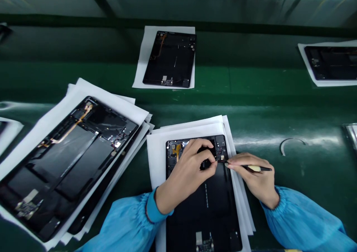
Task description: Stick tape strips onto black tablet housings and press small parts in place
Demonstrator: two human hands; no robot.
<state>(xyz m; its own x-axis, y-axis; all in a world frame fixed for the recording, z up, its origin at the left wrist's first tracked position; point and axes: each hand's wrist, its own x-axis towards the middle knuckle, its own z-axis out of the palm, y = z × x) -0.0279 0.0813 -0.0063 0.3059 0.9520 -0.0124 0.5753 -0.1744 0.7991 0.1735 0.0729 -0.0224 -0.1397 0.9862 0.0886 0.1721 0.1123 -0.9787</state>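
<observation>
A black tablet housing (pixel 220 203) with exposed parts lies on stacked white sheets (pixel 156 162) in front of me. Over its upper part is my left hand (pixel 192 170), thumb and index finger pinched near the right side; whatever they hold is too small to make out. My right hand (pixel 255 174) grips a thin dark tool (pixel 263 168) with a pale section, its tip at the housing's upper right edge, close to my left fingertips.
At the left, another open housing (pixel 69 162) tops a stack with white sheets. Further housings lie at the back middle (pixel 173 58) and back right (pixel 331 62). A curved strip (pixel 283 146) rests on the green surface (pixel 279 96) at the right.
</observation>
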